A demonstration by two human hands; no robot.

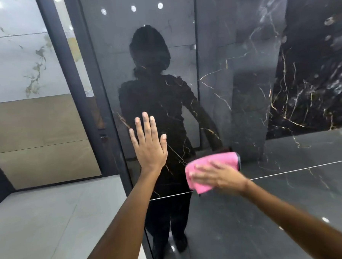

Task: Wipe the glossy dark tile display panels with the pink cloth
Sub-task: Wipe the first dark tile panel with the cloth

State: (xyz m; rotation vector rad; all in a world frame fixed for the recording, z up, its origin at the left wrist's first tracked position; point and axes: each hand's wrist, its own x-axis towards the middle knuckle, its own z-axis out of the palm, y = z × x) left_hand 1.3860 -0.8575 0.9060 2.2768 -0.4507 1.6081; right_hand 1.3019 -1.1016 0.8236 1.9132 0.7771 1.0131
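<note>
**Inspector:** Head view. Report hand posture.

**Me:** My left hand (149, 145) is flat against the glossy dark panel (165, 113), fingers straight and spread, holding nothing, arm extended from the near left. My right hand (218, 177) presses the pink cloth (211, 163) onto the same panel, to the right of and below the left hand; its fingers lie across the cloth, blurred, so I cannot tell how tightly they curl.

**Inspector:** Edges and room?

**Me:** A horizontal seam (287, 172) runs just beneath the cloth. The panel's dark frame (79, 94) stands left of my left hand. A further marbled panel (303, 102) stretches right. Pale floor (42, 225) lies near left.
</note>
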